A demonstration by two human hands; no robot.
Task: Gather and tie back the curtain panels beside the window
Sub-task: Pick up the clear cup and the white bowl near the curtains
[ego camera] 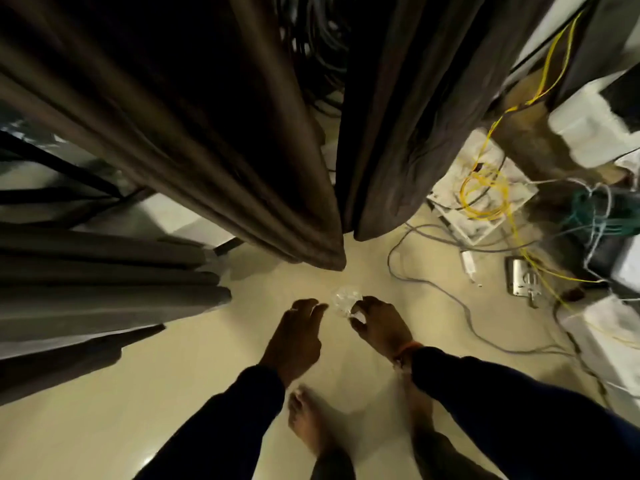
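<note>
Two dark brown curtain panels hang down to the cream floor: the left curtain panel (194,140) and the right curtain panel (401,133), with a narrow dark gap between them. Below their hems, my right hand (377,323) pinches a small crumpled clear plastic piece (344,301). My left hand (298,334) hovers just left of it with fingers spread and relaxed, holding nothing. Both arms wear dark blue sleeves. A grey curtain panel (104,292) hangs at the left.
Tangled grey, yellow and green cables (485,188) sprawl across the floor at the right, among white foam blocks (588,133) and a small metal device (523,275). My bare feet (308,420) stand on the tiled floor below my hands.
</note>
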